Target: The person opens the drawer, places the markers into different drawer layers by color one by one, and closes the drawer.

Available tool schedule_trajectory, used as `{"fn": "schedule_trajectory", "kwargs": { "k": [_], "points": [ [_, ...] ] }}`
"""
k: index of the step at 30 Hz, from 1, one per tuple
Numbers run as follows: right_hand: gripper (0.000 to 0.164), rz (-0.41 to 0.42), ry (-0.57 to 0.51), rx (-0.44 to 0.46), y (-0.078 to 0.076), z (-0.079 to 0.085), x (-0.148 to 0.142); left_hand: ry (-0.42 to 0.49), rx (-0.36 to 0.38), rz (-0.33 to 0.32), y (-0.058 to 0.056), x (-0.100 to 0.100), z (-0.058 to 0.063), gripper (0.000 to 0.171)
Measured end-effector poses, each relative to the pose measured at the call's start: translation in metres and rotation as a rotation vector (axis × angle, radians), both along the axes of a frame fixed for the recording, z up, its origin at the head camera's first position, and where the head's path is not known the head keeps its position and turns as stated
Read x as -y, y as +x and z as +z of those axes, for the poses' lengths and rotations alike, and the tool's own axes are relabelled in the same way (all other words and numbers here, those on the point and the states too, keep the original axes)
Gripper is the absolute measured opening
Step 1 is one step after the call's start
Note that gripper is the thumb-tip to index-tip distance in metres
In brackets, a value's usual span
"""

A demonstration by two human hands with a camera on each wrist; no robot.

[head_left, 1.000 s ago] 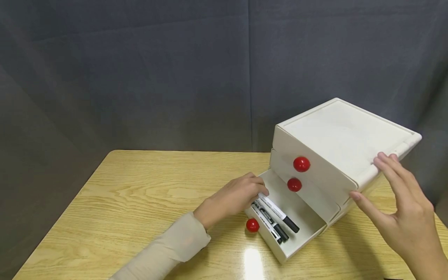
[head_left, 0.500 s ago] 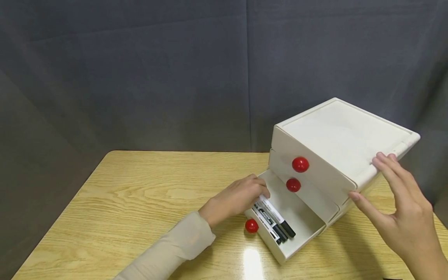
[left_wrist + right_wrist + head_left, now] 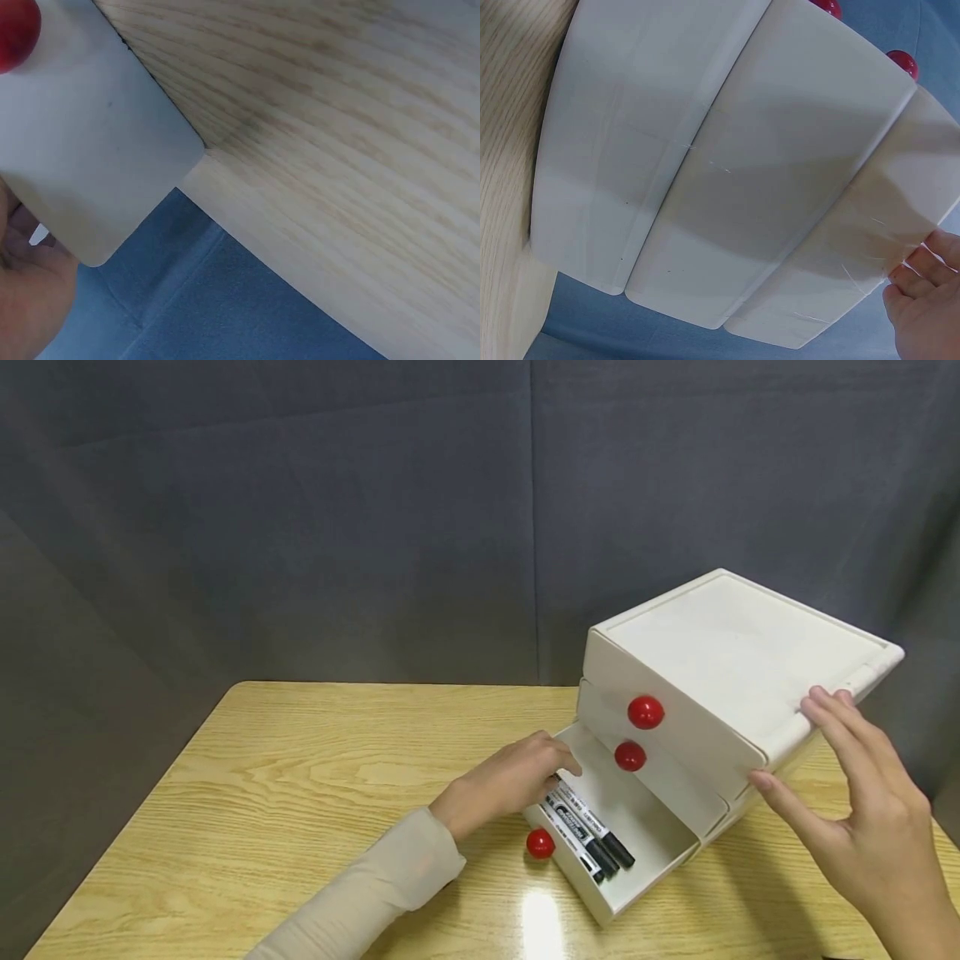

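Observation:
In the head view, my left hand [image 3: 517,781] reaches over the front of the pulled-out bottom drawer [image 3: 660,827]. Its fingers are loosened at the near end of a white marker [image 3: 585,817] with a black cap. That marker lies beside other black-capped markers [image 3: 573,837] along the drawer's front wall. A small white end [image 3: 39,234] shows by the left fingers in the left wrist view; the fingertips there are partly hidden behind the drawer front. My right hand [image 3: 873,802], fingers spread and fairly straight, rests on the top right edge of the white drawer unit [image 3: 742,652].
The two upper drawers are pushed in, with red round knobs [image 3: 646,712] on their fronts. Another red knob [image 3: 540,843] sits on the bottom drawer. Everything stands on a wood-grain table [image 3: 300,802] before a dark grey curtain [image 3: 337,527].
The white marker has gone down against the others at the drawer front and turned so its printing shows. My left fingers have loosened from it. The right hand stays put.

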State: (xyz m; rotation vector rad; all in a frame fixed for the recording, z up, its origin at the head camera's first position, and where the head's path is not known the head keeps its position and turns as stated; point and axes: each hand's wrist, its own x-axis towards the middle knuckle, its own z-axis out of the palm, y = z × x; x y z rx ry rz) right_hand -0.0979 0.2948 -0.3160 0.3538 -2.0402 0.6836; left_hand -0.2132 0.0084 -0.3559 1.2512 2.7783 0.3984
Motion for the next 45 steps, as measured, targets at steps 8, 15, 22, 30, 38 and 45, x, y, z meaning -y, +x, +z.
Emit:
{"fn": "schedule_trajectory", "kwargs": {
  "k": [8, 15, 22, 30, 38, 45],
  "points": [
    [0.089, 0.006, 0.007, -0.008, 0.0, -0.001, 0.001, 0.101, 0.002, 0.046, 0.005, 0.011, -0.001, 0.031],
    [0.089, 0.004, 0.009, -0.012, 0.0, 0.0, 0.001, 0.222, -0.004, 0.108, 0.017, 0.023, -0.003, 0.032],
    [0.087, 0.006, 0.027, -0.035, 0.0, 0.0, 0.001, 0.326, 0.001, 0.151, 0.029, 0.032, -0.008, 0.036],
    [0.089, 0.003, 0.012, -0.009, 0.001, 0.0, 0.001, 0.46, 0.018, 0.18, 0.041, 0.039, -0.012, 0.037],
    [0.089, 0.006, 0.014, -0.01, 0.0, 0.001, 0.002, 0.592, 0.081, 0.245, 0.054, 0.046, -0.016, 0.047],
    [0.089, 0.006, 0.009, -0.01, 0.0, 0.001, 0.001, 0.614, 0.193, 0.28, 0.064, 0.049, -0.02, 0.045]
  ]
}}
